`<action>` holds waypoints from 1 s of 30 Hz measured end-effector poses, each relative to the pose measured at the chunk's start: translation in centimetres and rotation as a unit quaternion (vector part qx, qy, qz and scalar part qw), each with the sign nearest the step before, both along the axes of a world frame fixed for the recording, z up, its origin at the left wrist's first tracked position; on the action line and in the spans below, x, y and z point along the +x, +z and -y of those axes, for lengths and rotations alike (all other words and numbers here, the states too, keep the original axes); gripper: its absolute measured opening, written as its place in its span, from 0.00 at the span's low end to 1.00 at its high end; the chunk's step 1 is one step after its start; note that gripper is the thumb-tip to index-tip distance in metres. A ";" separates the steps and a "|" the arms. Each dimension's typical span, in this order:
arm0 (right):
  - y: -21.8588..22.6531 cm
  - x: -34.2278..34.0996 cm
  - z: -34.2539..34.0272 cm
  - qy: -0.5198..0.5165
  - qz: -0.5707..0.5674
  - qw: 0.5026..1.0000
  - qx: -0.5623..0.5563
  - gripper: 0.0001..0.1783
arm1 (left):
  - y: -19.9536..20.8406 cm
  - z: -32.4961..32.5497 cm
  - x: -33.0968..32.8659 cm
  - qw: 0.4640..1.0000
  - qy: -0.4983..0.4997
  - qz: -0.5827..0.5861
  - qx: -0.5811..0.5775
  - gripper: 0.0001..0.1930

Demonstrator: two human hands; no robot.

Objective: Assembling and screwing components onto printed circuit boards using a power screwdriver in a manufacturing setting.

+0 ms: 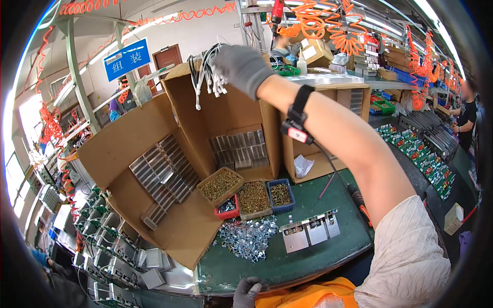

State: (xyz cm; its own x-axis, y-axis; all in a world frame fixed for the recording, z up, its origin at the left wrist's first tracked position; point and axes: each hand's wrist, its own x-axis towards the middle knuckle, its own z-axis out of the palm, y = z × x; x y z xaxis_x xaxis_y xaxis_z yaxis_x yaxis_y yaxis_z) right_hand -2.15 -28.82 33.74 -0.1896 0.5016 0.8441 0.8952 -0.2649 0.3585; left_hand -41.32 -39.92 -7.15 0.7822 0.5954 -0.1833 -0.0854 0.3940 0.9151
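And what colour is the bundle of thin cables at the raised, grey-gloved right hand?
Mostly white, some black; the cable bundle shows best in the head view.

My slightly bent right arm (359, 141) stretches up and inward, gloved right hand (239, 66) high; my gloved left hand (246, 293) hangs low before me, loosely curled.

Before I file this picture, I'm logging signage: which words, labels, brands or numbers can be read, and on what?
Wording isn't copied out here, only where it stands.
Blue sign: two large white characters, legible.
Red-and-white wrist tag: one small dark mark, unclear.
White carton label, at the back: any print is too small to read.
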 end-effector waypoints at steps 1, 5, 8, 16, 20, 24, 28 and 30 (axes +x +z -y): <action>0.9 0.8 1.0 0.088 -0.094 0.989 0.067 0.09 | 0.2 -0.1 0.0 1.000 0.001 -0.006 0.009 0.08; 6.1 4.4 6.9 0.216 -0.342 0.890 0.212 0.16 | 1.8 -0.3 1.2 0.999 0.005 0.003 0.035 0.10; 7.8 5.3 12.5 0.409 -0.383 0.782 0.273 0.08 | 3.9 -0.6 2.8 0.999 -0.049 -0.013 0.009 0.10; -1.7 -2.7 29.9 0.176 -0.126 0.933 0.287 0.13 | 11.1 1.6 11.1 0.928 -0.262 0.146 0.221 0.23; -14.4 -8.1 38.0 0.115 -0.076 0.953 -0.270 0.14 | 13.9 7.1 16.9 0.874 -0.391 0.269 0.106 0.36; -25.0 -11.9 43.6 0.152 -0.173 0.954 -0.193 0.19 | 14.8 12.4 21.7 0.907 -0.359 0.176 -0.132 0.29; -32.3 -15.3 51.1 0.071 -0.353 0.919 -0.158 0.15 | 13.1 16.7 25.2 0.899 -0.376 0.099 -0.204 0.19; -35.4 -17.1 54.2 0.034 -0.404 0.904 -0.135 0.14 | 12.2 18.5 27.0 0.888 -0.401 0.108 -0.196 0.18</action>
